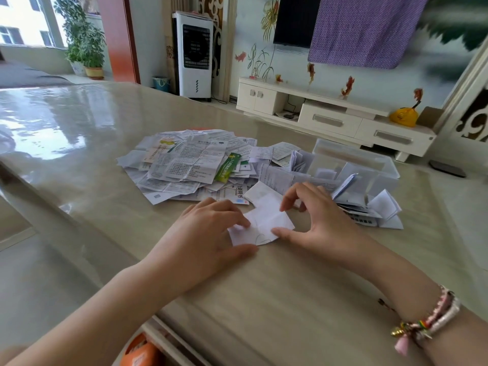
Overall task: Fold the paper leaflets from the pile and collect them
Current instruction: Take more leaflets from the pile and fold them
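**Both hands on one white leaflet, near table edge**

Table (92, 143): glossy beige top, fills most of the view, reflects the window on the far left part.

Pile (184, 165): loose unfolded leaflets spread mid-table, beyond the hands and a bit left. Mostly white printed sheets, one green-and-yellow strip (227, 167) lying on its right side.

Clear plastic box (369, 159): right of the pile, touching its right fringe. A few folded leaflets visible inside through the wall.

Folded leaflets (380, 210): small heap on the table just in front of the box, right of the right hand. Some stand half-open, some lie flat.

Leaflet in work (264, 220): white, creased, flat on the table just in front of the pile's near edge, between the two hands. Far end reaches up to the pile.

Left hand (211, 233): palm down, fingers fairly straight, fingertips pressing the leaflet's left part, thumb on the table beside its near edge.

Right hand (322, 220): thumb tip flat on the leaflet's right near corner, forefinger curled down to the upper right edge. Whether it pinches the paper or only touches it, can't tell. Beaded bracelets (433, 315) on that wrist.

Hands are apart, leaflet spans the gap.
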